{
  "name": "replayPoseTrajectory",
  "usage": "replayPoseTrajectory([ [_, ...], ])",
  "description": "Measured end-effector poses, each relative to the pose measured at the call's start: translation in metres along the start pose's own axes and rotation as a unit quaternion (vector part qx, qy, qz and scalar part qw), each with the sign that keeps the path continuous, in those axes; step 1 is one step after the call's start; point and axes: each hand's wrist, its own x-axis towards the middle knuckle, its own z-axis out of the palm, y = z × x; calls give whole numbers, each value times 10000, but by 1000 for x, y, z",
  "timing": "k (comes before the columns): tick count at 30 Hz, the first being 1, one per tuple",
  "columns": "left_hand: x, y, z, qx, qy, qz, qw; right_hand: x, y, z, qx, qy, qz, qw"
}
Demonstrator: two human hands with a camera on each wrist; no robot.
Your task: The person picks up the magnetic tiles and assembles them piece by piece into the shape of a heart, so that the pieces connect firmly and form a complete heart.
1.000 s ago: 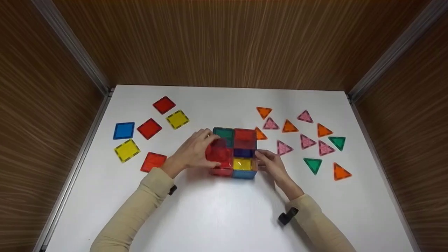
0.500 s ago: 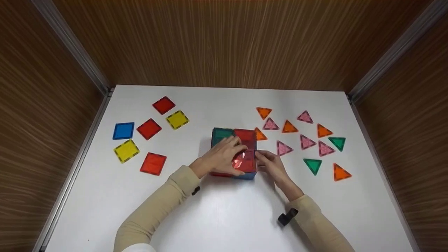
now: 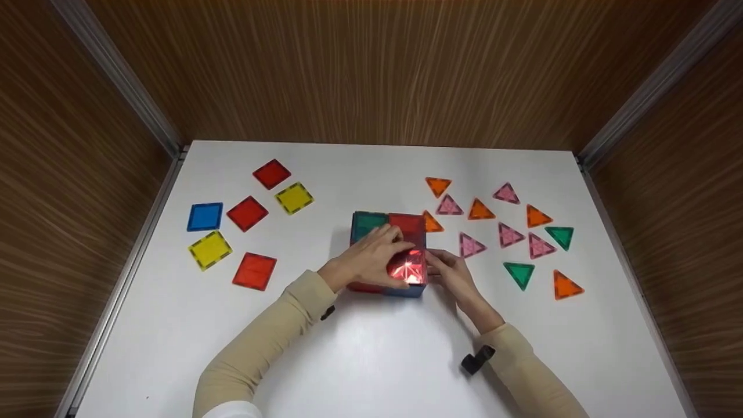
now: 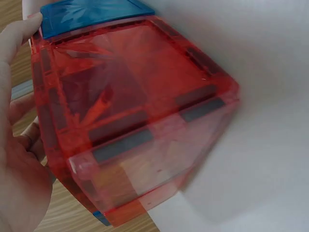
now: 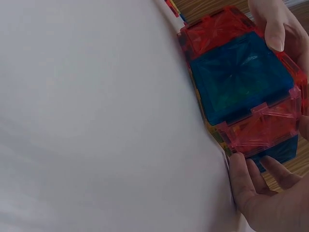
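Note:
A box built of translucent magnetic tiles [image 3: 371,220] stands mid-table, with green and red squares along the back of its top. My left hand [image 3: 371,258] reaches over it, thumb and fingers spanning a shiny red square tile [image 3: 413,270] at the top's front right corner. In the left wrist view the red front wall [image 4: 125,72] adjoins a blue tile [image 4: 96,17]. At the box's right side is my right hand [image 3: 455,276], its fingertips touching the lower edge of a pink side tile [image 5: 260,128] in the right wrist view.
Loose square tiles lie left of the box: several red [image 3: 254,271], yellow [image 3: 210,250] and one blue [image 3: 205,216]. To the right are scattered triangles in orange [image 3: 567,285], pink [image 3: 511,234] and green [image 3: 519,274]. Wood-grain panels [image 3: 371,69] enclose the white table.
My left hand has carried the red square tile rightward from the top's left side onto its front right corner, covering the opening there. My right hand has stayed at the box's side.

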Motion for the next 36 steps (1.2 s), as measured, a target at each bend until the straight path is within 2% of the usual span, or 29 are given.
replayPoseTrajectory([
  [17, 1, 4, -3, 299, -282, -15, 9992, -2, 2, -1, 79, -23, 38, 10000],
  [26, 0, 2, -5, 163, -166, -58, 9997, -2, 1, 1, 80, -3, -21, 10000],
  [31, -16, -6, -4, 25, 128, -116, 9998, -9, 0, 3, -209, 175, -278, 9992],
  [34, -33, -14, -1, -56, 429, -235, 9988, -18, 0, 3, -553, 362, -793, 9947],
  [36, -45, -20, 0, -155, 651, -348, 9972, -24, 0, 4, -898, 502, -1278, 9865],
])
